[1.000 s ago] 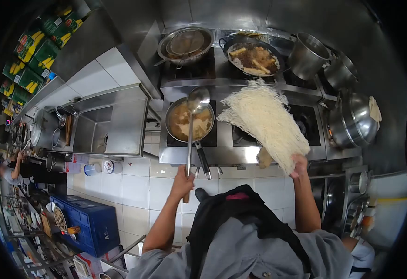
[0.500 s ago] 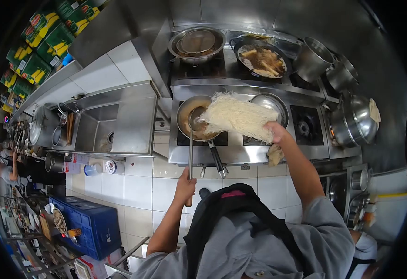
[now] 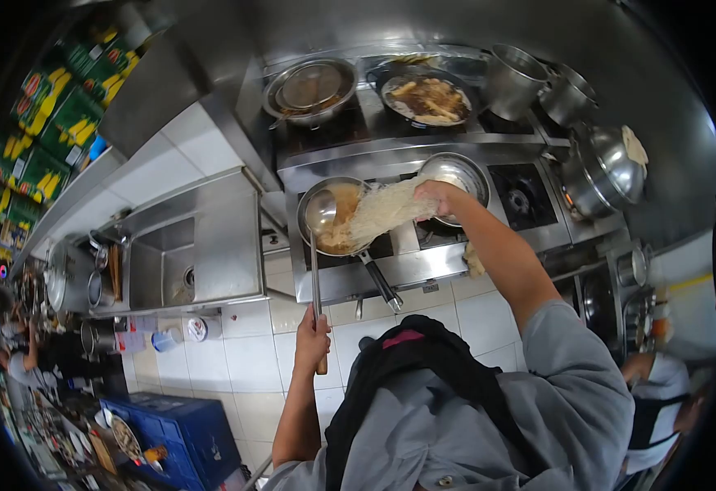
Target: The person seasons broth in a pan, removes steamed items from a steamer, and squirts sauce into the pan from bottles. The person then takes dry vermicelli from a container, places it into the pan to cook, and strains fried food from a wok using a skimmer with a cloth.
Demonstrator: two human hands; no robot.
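Noodles (image 3: 384, 211), pale and in a loose sheet, are seen at the centre of the frame, sloping down leftward into a pan (image 3: 303, 219) of brownish liquid. Their upper end is gripped in the right hand (image 3: 440, 200), the fingers gathered around the strands; by this far-end hold, the skin is presumably kept clear of the heat. A ladle (image 3: 322, 211) is held upright in the frame by the left hand (image 3: 312, 340), its fingers wrapped around the lower part of the long handle, likely for reach. The ladle's head is placed over the pan's left side, leaving the right side to the noodles; whether the liquid is touched cannot be told. The pan handle (image 3: 381, 282) is pointed towards the person, probably for easy grasping. A metal bowl (image 3: 474, 172) is set on the stove (image 3: 440, 263), just beyond the right hand.
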